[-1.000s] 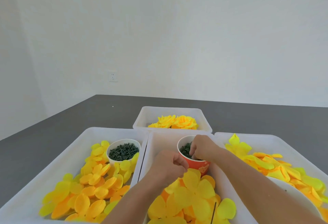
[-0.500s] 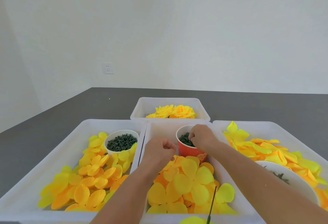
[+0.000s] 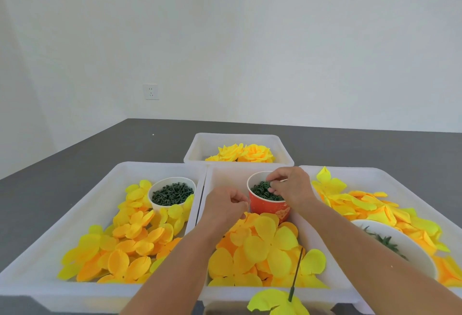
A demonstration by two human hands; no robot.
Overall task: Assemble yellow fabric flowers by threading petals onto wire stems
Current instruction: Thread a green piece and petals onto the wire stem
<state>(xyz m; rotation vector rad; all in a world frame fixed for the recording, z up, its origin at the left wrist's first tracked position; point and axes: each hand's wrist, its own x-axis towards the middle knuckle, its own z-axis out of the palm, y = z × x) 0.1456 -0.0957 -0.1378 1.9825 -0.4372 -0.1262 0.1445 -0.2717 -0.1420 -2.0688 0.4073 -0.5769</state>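
The right hand [image 3: 291,187] is dipping curled fingers among green pieces [image 3: 262,189] in the red cup [image 3: 268,208], its print unreadable, while the left hand [image 3: 226,206] is curling closed above the petals [image 3: 260,247], whether around something I cannot tell, and the wire stem [image 3: 296,274] is lying near-to-far over the near tray rim.

walls: plain white [image 3: 250,39] | outlet: white, low on wall [image 3: 152,91] | tabletop: dark grey [image 3: 100,149] | light: even

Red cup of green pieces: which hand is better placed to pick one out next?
Right. The right hand is already over the red cup, fingertips in the green pieces; the left hand, loosely curled, sits beside the cup.
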